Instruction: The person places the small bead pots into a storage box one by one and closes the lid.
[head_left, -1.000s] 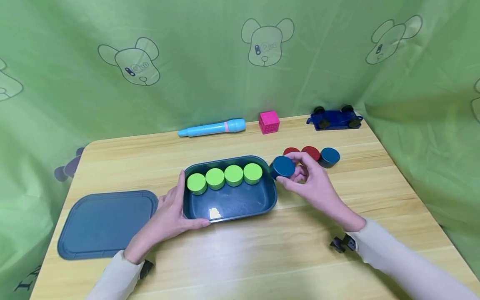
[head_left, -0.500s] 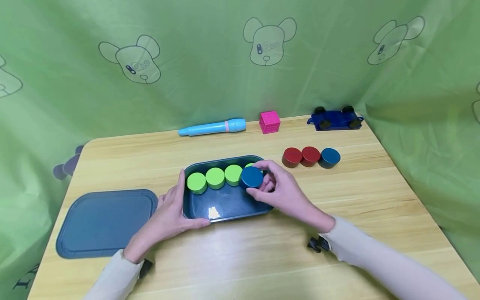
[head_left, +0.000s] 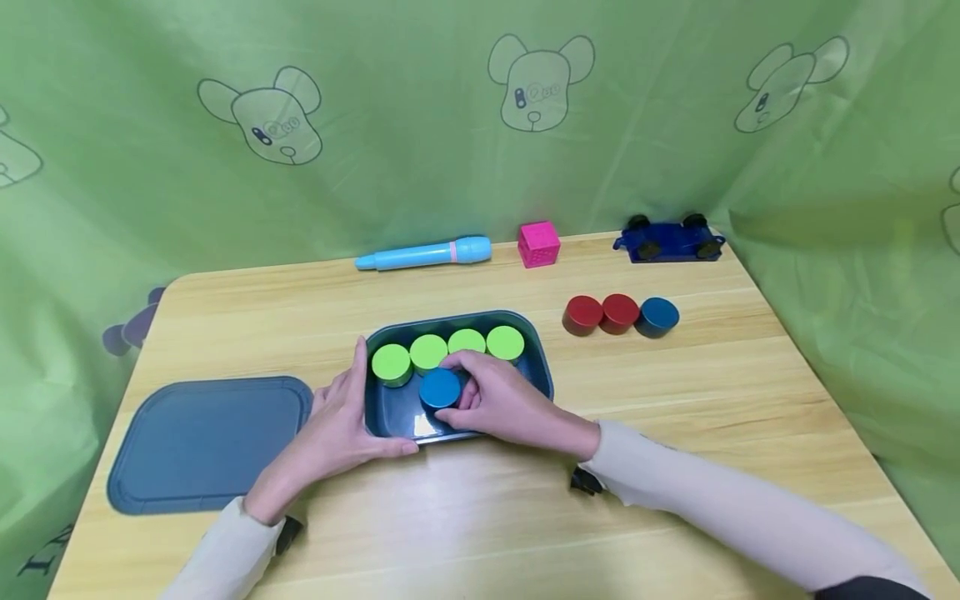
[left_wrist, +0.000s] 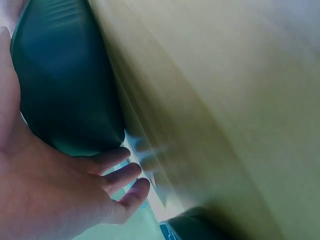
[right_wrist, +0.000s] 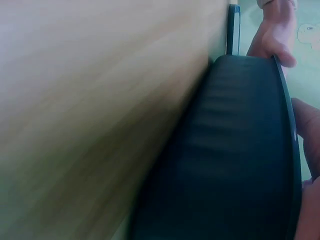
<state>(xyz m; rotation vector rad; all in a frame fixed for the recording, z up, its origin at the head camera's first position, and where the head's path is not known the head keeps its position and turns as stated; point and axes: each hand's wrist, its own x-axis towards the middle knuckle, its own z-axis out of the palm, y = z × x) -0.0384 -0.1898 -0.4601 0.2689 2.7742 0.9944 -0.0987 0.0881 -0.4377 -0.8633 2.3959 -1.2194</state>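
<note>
In the head view my right hand (head_left: 510,404) pinches a blue round block (head_left: 439,387) between thumb and fingers, over the inside of a dark blue plastic box (head_left: 536,367). Along the box's back wall stand several light green round blocks (head_left: 505,342) in a row. My left hand (head_left: 333,425) holds the left end of the box, thumb at the front rim and index finger along the left side. The left wrist view shows the box's outer wall (left_wrist: 65,75) beside that hand's fingers. From the right wrist, the box's front wall (right_wrist: 235,140) hides the held block.
A dark blue lid (head_left: 210,442) lies left of the box. Right of it stand two red round blocks (head_left: 582,316) and another blue round block (head_left: 657,317). At the back edge lie a light blue pen-shaped toy (head_left: 423,254), a pink cube (head_left: 538,244) and a blue toy car chassis (head_left: 670,240).
My right hand has carried the blue round block leftward from the box's right end to over its middle, in front of the green blocks. My left hand has stayed on the box.
</note>
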